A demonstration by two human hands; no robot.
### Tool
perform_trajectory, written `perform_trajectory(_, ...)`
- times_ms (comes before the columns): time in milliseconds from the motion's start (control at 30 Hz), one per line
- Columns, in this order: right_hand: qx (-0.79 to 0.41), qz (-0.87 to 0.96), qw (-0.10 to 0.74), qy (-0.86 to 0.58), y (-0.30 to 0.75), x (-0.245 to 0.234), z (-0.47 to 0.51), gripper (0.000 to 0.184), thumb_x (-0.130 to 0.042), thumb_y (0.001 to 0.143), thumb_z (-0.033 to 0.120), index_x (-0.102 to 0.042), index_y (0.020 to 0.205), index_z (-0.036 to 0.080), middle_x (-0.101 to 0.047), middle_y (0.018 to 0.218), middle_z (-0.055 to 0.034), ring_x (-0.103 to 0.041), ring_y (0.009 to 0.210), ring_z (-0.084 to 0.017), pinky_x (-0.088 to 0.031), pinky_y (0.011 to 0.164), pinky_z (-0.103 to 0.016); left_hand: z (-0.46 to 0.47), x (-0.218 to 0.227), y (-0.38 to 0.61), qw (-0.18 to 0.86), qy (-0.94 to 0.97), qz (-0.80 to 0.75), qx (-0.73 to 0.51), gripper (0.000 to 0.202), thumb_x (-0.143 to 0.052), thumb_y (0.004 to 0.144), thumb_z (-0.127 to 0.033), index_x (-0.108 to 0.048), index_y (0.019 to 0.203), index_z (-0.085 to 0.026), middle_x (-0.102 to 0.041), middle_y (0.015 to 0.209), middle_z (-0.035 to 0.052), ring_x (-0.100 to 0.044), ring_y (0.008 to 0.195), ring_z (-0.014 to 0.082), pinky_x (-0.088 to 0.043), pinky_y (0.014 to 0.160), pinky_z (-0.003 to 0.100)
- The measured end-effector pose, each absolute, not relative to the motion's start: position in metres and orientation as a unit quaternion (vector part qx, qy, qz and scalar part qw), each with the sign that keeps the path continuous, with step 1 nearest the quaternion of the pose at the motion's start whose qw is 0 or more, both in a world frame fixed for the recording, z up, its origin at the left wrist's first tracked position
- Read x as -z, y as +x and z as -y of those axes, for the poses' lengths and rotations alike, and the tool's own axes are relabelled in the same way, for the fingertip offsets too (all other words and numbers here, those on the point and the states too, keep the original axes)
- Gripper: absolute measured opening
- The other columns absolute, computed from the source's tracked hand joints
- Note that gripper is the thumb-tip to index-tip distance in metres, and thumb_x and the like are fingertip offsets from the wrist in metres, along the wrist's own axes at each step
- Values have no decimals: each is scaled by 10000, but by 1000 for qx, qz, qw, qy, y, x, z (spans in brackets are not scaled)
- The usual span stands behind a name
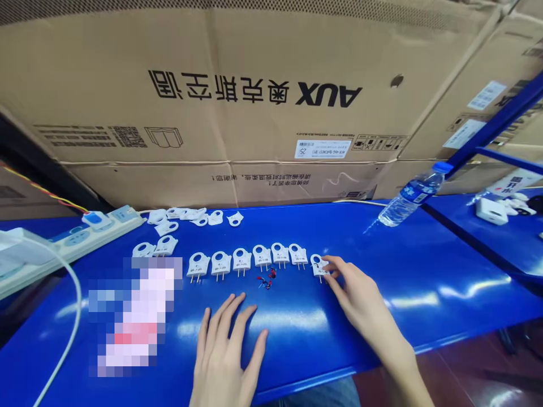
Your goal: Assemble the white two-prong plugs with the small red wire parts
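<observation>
Blue tabletop (382,265) carries a row of white plugs; right hand (358,297) fingertips touch the rightmost plug (318,265) (not gripped), left hand (224,353) rests flat, open, empty.

This looks like a small assembly workshop or warehouse workstation. A glossy blue workbench (382,249) carries a row of identical white plug parts (250,261) laid out in line, with more (186,216) heaped behind. Large cardboard appliance cartons (237,85) are stacked as a back wall, and a power strip (91,229) lies at the left.
</observation>
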State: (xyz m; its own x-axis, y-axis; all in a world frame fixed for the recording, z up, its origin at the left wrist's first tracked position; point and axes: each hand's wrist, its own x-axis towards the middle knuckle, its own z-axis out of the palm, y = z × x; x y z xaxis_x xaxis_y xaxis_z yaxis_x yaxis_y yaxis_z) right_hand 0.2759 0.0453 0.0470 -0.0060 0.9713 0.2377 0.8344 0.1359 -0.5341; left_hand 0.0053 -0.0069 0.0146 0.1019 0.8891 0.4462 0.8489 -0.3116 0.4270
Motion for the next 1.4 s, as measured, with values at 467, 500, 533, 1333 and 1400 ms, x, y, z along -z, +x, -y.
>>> perform_trajectory(467,-84,717,257,-642,273,-50,-67,322,-412,1031,233,-610,1285,233,-727,1077,-85,-683,974,-278,-546,847,-420,2,-10,-10,-29,787,-554,-272,351,-620,968,-371,-609,1308,-287,-666,1400,73,-606,1331,291,-363,1208,577)
perform_trajectory(500,-83,717,258,-642,272,-50,-67,326,-410,1033,237,-609,1291,229,-724,1093,-89,-681,991,-281,-547,860,-426,3,-10,-9,-27,785,-555,-273,348,-619,967,-372,-610,1305,-289,-666,1400,72,-605,1332,291,-360,1210,577)
perform_trajectory(533,-80,718,259,-642,272,-50,-67,331,-410,1034,242,-606,1300,223,-718,1117,-95,-677,1015,-285,-548,878,-435,3,-10,-9,-24,784,-556,-274,345,-619,967,-371,-611,1302,-291,-666,1399,69,-604,1332,289,-357,1214,576)
perform_trajectory(1333,-106,777,223,-579,232,-65,-25,228,-492,1058,269,-629,1239,246,-628,1202,-114,-603,1110,-292,-593,901,-475,5,-14,-4,-10,775,-563,-285,319,-608,976,-357,-621,1287,-283,-678,1383,82,-605,1332,285,-360,1218,584)
perform_trajectory(1400,-136,784,216,-566,227,-70,-16,206,-499,1060,268,-635,1213,255,-643,1170,-99,-628,1068,-277,-602,889,-463,3,-12,-7,-21,785,-554,-278,347,-621,970,-361,-609,1307,-279,-673,1391,87,-606,1330,288,-367,1209,583)
